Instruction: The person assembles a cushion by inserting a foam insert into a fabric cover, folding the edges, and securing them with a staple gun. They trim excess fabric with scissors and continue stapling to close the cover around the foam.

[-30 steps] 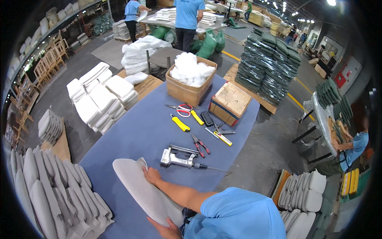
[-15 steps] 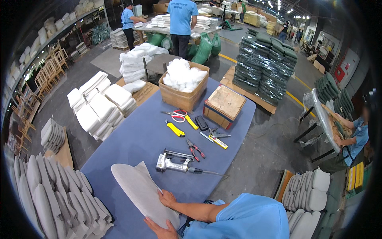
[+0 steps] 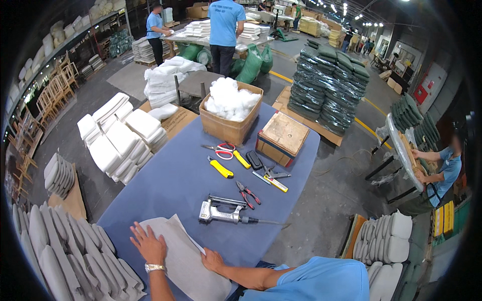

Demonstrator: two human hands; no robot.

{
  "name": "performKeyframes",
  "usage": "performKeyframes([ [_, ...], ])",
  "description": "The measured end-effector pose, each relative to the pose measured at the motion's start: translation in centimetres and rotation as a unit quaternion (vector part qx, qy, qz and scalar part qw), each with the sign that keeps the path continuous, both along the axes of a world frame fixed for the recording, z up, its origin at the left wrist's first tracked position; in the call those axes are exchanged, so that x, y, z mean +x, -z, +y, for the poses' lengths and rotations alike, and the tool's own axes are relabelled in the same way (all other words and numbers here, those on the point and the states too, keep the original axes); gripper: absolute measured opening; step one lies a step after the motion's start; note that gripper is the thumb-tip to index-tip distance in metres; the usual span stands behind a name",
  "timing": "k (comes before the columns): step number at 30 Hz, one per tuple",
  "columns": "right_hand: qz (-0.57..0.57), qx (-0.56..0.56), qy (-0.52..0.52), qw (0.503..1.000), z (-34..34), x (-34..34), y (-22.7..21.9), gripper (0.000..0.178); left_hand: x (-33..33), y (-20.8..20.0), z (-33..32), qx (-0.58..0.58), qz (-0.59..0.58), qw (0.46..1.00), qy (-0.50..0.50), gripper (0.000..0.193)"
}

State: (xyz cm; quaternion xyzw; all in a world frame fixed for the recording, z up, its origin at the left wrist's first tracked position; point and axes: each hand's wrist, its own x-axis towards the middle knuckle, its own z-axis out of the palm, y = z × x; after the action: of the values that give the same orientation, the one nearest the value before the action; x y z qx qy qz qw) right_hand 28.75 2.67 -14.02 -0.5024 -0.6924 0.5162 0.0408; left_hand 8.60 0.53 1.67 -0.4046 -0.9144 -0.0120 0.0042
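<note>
- Head view, and here's the change: the left hand (image 3: 150,247) has left the near edge of the grey cushion (image 3: 188,263) and swung round to its ten o'clock side!
- It's down flat there, fingers spread, palm side on the cloth, gripping nothing, a wristwatch (image 3: 154,268) just behind it.
- The right hand (image 3: 213,261) stays at three o'clock on the cushion, fingers bent at the edge; whether they're pinching cloth or merely resting, I cannot tell.
- And the cushion itself? On the blue table (image 3: 145,203), down at seven o'clock of the view, with a pointed cloth corner (image 3: 174,221) sticking out at its twelve.
- What does it mean for the work? Looks to me like the cushion now gets pressure from the left and control from the right, so its cloth could be smoothed or squared; no fixing under way, I'd judge.
- Because the staple gun (image 3: 221,212), at one o'clock from the cushion, lies untouched, just as it did a moment ago, pliers (image 3: 247,194) just beyond it.
- At nine o'clock, a pile of grey cushions (image 3: 75,251) stands beside the table, no hand on it.
</note>
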Motion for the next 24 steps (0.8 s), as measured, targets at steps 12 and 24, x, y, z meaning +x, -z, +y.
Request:
performKeyframes([
  [12,0.055,0.016,0.007,0.998,-0.1,0.0,1.7,0.036,19.6,8.1,-14.0,-0.001,0.051,0.987,0.153,0.082],
  [24,0.017,0.045,-0.078,0.996,5.0,1.0,5.5,0.048,22.9,0.3,-11.7,0.372,-0.251,0.878,-0.166,0.079],
])
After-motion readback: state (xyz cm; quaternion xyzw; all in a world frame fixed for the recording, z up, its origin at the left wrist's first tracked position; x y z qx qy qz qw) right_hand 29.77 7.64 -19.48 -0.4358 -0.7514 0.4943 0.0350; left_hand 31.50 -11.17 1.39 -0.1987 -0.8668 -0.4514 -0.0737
